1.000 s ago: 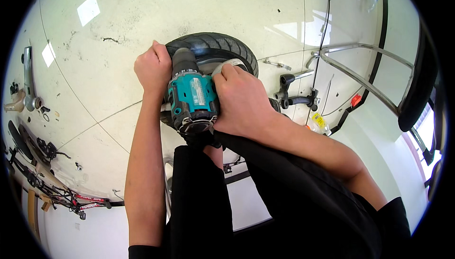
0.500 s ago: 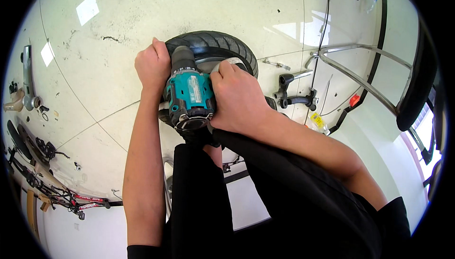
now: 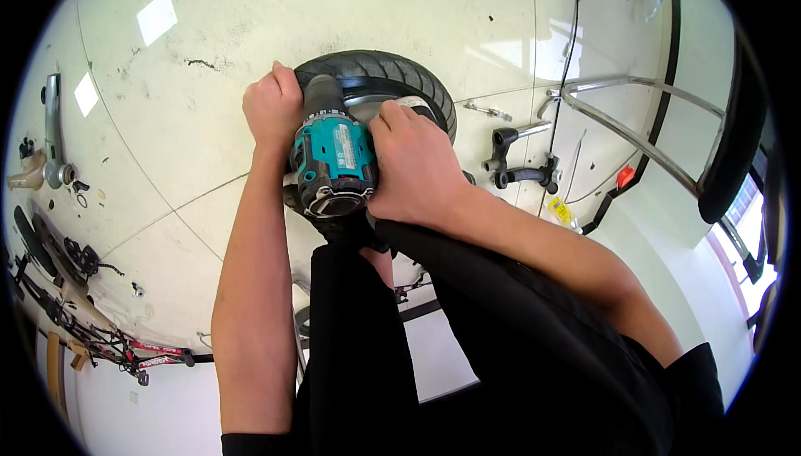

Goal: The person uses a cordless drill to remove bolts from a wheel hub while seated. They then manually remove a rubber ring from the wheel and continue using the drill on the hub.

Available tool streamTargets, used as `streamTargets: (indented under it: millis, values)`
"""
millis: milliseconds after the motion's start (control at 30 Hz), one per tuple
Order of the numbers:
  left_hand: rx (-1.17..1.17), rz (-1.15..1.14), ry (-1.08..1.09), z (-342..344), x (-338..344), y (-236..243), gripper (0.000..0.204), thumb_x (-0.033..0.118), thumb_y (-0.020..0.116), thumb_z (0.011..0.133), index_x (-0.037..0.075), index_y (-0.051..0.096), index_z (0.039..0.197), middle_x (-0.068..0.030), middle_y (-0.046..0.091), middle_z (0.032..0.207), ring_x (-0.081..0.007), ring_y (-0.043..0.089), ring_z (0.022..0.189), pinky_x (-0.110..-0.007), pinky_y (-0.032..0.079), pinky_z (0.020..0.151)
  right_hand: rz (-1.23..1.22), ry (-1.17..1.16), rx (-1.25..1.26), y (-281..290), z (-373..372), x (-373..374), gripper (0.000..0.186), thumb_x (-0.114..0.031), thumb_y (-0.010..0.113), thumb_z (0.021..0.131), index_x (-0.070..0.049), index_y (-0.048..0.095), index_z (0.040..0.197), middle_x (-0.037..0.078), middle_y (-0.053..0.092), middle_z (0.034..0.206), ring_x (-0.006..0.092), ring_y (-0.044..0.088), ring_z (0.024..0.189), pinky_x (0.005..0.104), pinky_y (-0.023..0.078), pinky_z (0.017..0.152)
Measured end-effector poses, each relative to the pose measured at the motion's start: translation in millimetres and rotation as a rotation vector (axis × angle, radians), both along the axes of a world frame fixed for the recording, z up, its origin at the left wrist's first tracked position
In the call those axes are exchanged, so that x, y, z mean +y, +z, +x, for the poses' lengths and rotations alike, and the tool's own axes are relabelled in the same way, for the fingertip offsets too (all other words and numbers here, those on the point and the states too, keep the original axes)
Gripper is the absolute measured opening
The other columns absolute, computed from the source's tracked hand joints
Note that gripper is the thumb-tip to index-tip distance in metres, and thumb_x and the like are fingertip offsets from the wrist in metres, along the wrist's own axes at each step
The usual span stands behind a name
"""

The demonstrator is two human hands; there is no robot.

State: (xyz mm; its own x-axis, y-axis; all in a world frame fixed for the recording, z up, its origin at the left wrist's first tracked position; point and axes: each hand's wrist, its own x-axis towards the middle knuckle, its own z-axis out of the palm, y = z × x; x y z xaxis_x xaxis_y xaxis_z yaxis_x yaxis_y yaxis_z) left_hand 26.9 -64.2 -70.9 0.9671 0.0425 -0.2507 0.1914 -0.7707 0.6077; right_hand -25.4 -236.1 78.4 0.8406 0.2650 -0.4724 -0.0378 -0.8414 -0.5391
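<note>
A teal and black cordless drill [image 3: 335, 154] is in front of me, its dark chuck pointing away over a small wheel with a black tyre [image 3: 385, 67]. Against the right side of the drill's body, my right hand [image 3: 420, 164] is closed, with its handle hidden below. My left hand [image 3: 273, 111] is curled at the tyre's left edge and grips it; the fingertips are out of sight. The drill covers the wheel's middle, so where its tip meets the wheel cannot be seen.
Right of the wheel lie a black and silver handlebar stem [image 3: 505, 156] and a yellow-labelled packet [image 3: 560, 211]. A chrome tube frame [image 3: 634, 135] stands at the far right. Bicycle frames [image 3: 125, 343] and a grey metal part [image 3: 55, 135] are on the left.
The drill has tipped slightly away, its chuck a little higher in the picture. Both hands keep their holds, and the right has shifted slightly left.
</note>
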Motion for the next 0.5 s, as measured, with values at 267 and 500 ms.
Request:
streamTargets:
  millis: [267, 500]
  values:
    - [-0.037, -0.004, 0.021, -0.9, -0.6, 1.2, 0.048, 0.024, 0.042, 0.093, -0.003, 0.062, 0.058, -0.0254, 0.056, 0.057, -0.0437, 0.056, 0.050, -0.050, 0.044, 0.050, 0.077, -0.056, -0.029, -0.3, -3.9, -3.7, 0.035, -0.013, 0.071, 0.057, 0.004, 0.055, 0.083, 0.017, 0.051, 0.088, 0.0351, 0.057, 0.085, 0.0404, 0.049, 0.073]
    - [-0.031, 0.002, 0.010, -2.0, -0.5, 3.9, 0.048, 0.024, 0.042, 0.093, -0.002, 0.061, 0.057, -0.0248, 0.056, 0.056, -0.0433, 0.056, 0.049, -0.050, 0.044, 0.050, 0.087, -0.027, 0.096, 15.4, 2.5, -8.7, 0.032, -0.011, 0.067, 0.061, 0.008, 0.058, 0.085, 0.022, 0.054, 0.092, 0.0364, 0.058, 0.094, 0.0404, 0.053, 0.076]
